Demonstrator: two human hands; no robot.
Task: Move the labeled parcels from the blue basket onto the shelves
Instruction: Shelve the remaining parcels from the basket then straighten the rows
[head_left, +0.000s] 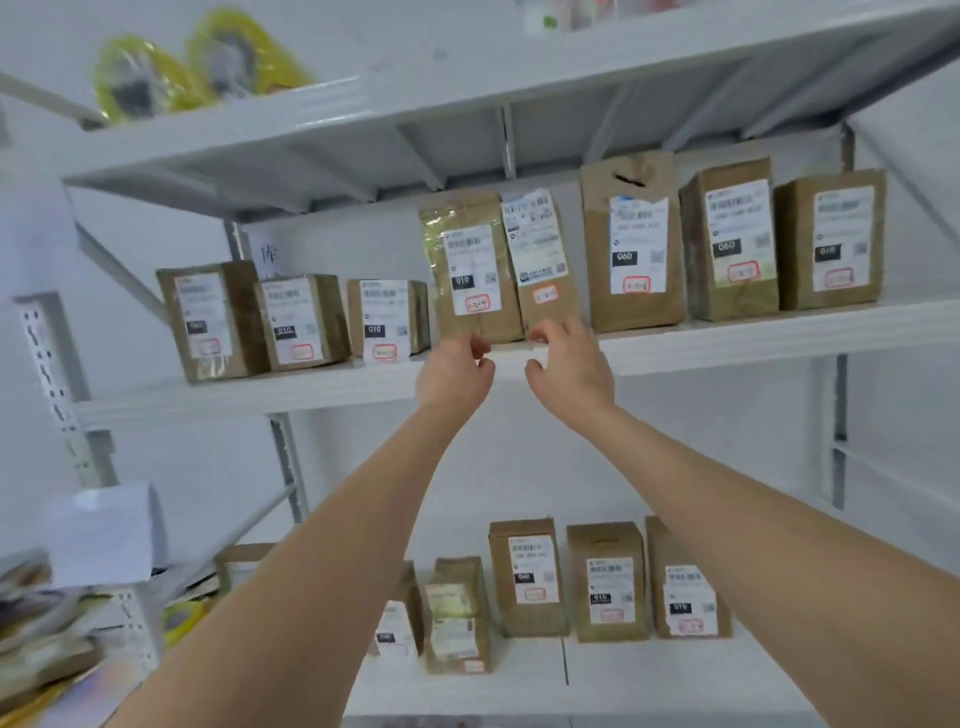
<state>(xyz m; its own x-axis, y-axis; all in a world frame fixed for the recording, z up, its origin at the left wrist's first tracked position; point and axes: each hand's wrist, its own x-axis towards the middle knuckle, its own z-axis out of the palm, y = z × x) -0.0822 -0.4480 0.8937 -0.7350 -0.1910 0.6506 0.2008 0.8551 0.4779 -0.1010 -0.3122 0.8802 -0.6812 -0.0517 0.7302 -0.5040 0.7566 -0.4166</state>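
Observation:
Both arms reach up to the middle shelf (727, 340) of a white rack. My left hand (454, 371) is just below a brown labeled parcel (470, 270) that stands upright on the shelf, fingers curled, its fingertips at the parcel's bottom edge. My right hand (571, 369) sits beside it with fingertips at the bottom edge of a second upright parcel (540, 270) that leans against the first. Neither hand closes around a parcel. The blue basket is out of view.
Other labeled brown parcels (631, 244) line the middle shelf on both sides. A lower shelf (675, 670) carries several more parcels (605, 582). Yellow tape rolls (145, 78) lie on the top shelf. A cluttered pile with a white box (104, 535) lies at lower left.

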